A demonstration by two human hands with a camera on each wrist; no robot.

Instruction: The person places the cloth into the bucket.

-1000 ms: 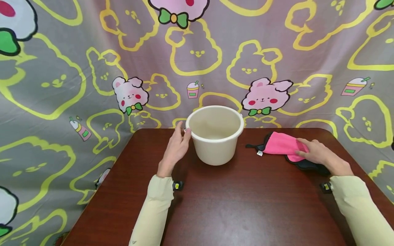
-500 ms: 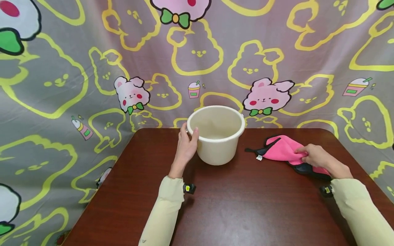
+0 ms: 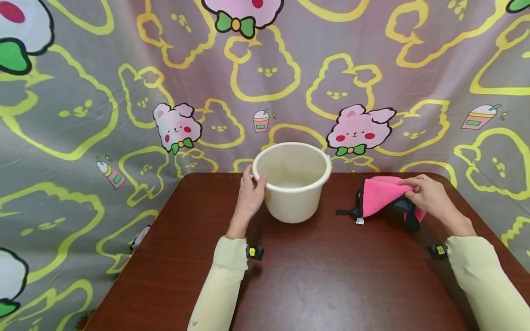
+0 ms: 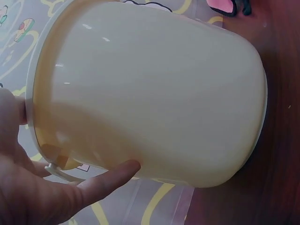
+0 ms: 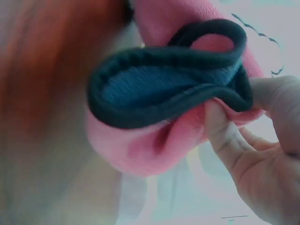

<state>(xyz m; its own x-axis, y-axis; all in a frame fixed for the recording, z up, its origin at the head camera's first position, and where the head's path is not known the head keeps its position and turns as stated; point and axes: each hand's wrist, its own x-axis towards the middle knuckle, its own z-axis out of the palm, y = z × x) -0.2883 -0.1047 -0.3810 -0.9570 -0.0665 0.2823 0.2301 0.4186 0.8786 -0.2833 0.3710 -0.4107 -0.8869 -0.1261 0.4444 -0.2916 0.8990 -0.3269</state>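
Observation:
A cream plastic bucket [image 3: 291, 204] stands upright towards the back of the table, with nothing visible in the part of its inside that shows. At its left side, my left hand [image 3: 250, 195] holds the rim between thumb and fingers; one digit lies along the outer wall in the left wrist view. Further right, my right hand [image 3: 430, 195] pinches a pink cloth [image 3: 381, 195] with a dark grey underside and black edging. The cloth is partly lifted and folded, and its left end with a black loop [image 3: 345, 212] and white tag stays on the table.
The dark red-brown table [image 3: 314, 276] reaches back to a patterned curtain [image 3: 281, 69] hung behind it and along its left side. A small black device [image 3: 254, 252] sits at each sleeve cuff.
My left hand has moved right onto the bucket's rim. My right hand has gone from resting on the cloth to pinching it and raising its right part; the cloth has shifted slightly right.

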